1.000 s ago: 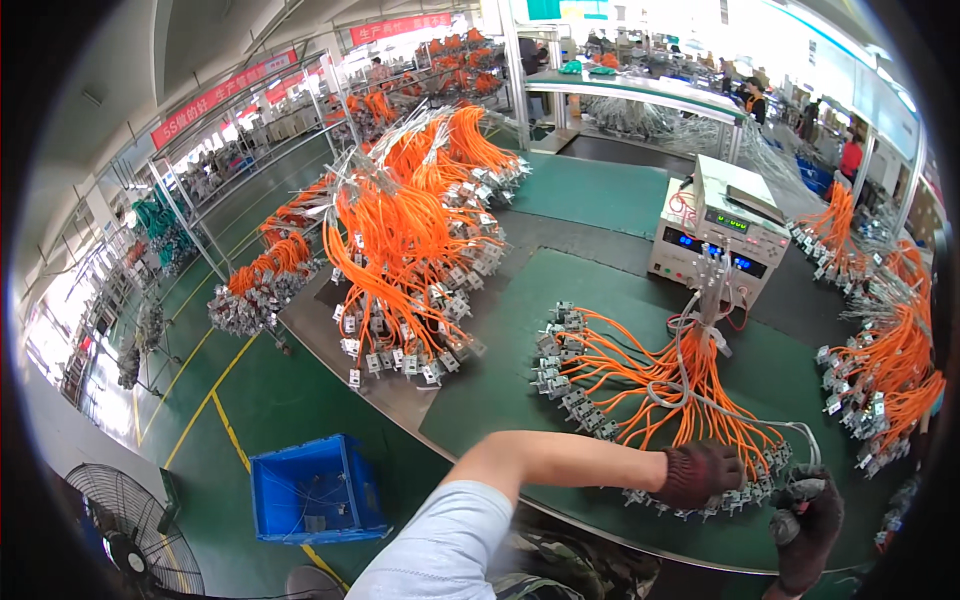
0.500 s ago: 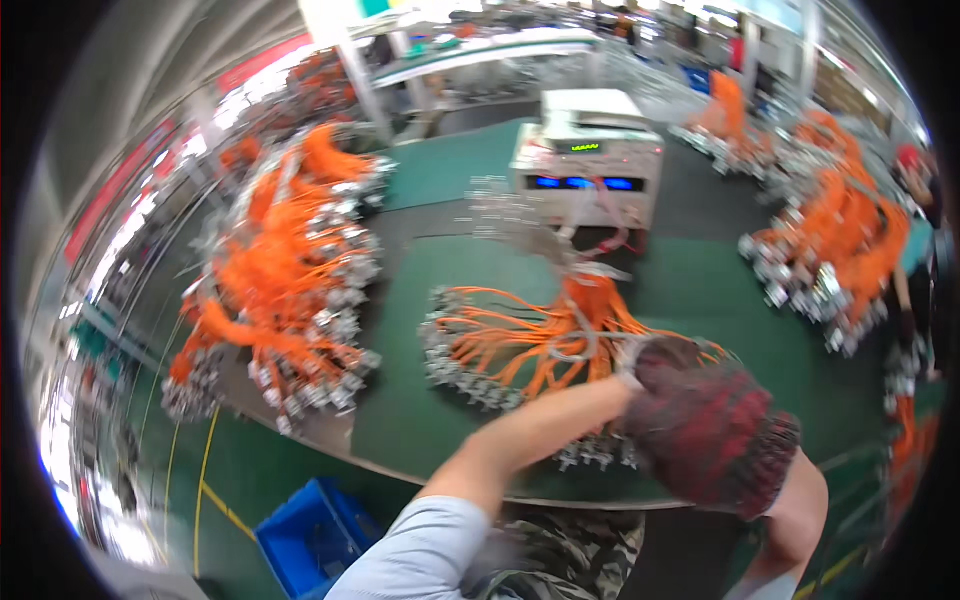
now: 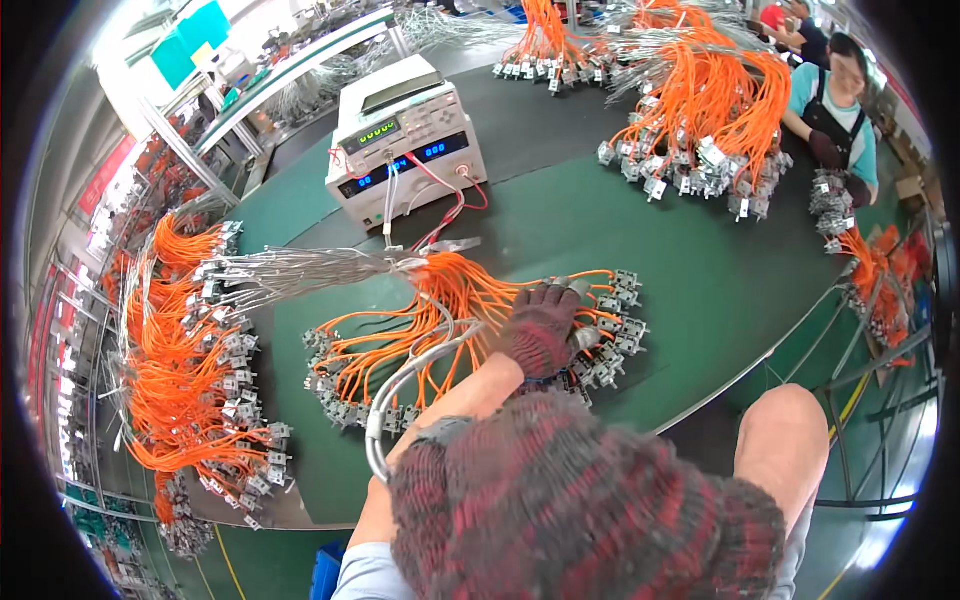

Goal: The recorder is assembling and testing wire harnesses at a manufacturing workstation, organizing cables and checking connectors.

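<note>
My left hand (image 3: 545,328), in a dark knitted glove with bare fingertips, lies with its fingers apart over a fanned bundle of orange wires (image 3: 455,285). Small grey metal-looking connectors (image 3: 625,335) end the wires, some close beside its fingertips. My right hand (image 3: 590,500), in a dark and red knitted glove, is raised close in front, knuckle side showing; its fingers are hidden, so what it holds, if anything, cannot be told. A thick grey cable (image 3: 378,430) loops from the bundle down past my left forearm. Bare silvery wire ends (image 3: 300,272) stretch left from the bundle's gathered neck.
Behind the bundle stands a white bench instrument (image 3: 410,150) with lit displays and red and white leads. Orange wire bundles pile up on the left (image 3: 185,370) and far right (image 3: 700,110) of the green table mat (image 3: 560,225). A co-worker (image 3: 835,110) is at the right.
The view has swung right. My hands, together over the bundle's right front before, are now apart: the left on the wires, the right raised close to the camera.
</note>
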A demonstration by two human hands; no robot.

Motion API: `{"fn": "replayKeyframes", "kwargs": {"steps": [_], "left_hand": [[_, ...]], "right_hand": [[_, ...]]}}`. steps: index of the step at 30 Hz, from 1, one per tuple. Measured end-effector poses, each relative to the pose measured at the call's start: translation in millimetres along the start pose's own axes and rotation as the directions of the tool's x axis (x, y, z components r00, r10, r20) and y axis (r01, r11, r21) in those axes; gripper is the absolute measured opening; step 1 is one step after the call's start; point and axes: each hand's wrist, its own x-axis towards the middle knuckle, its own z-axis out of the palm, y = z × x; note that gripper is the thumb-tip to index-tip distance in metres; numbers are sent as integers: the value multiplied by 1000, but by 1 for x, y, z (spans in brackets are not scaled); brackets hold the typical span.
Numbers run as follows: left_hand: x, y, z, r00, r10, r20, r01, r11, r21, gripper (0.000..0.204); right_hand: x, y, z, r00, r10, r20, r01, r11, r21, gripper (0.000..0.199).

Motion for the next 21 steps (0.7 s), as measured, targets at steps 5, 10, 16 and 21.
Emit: {"fn": "replayKeyframes", "kwargs": {"steps": [5, 10, 16, 21], "left_hand": [[-14, -7, -36, 939, -184, 291, 198, 980, -20, 54], [6, 0, -6, 994, -79, 80, 77, 997, 29, 51], [28, -16, 33, 985, -156, 78, 158, 987, -10, 58], [27, 3, -1, 965, -170, 198, 196, 973, -118, 61]], "right_hand": [[1, -11, -1, 997, 76, -14, -74, 992, 103, 39], [4, 43, 30, 942, 66, -329, -144, 965, -220, 28], [-33, 147, 62, 912, 64, -405, -209, 923, -323, 23], [-73, 195, 78, 896, 191, -401, -361, 840, -405, 23]]}}
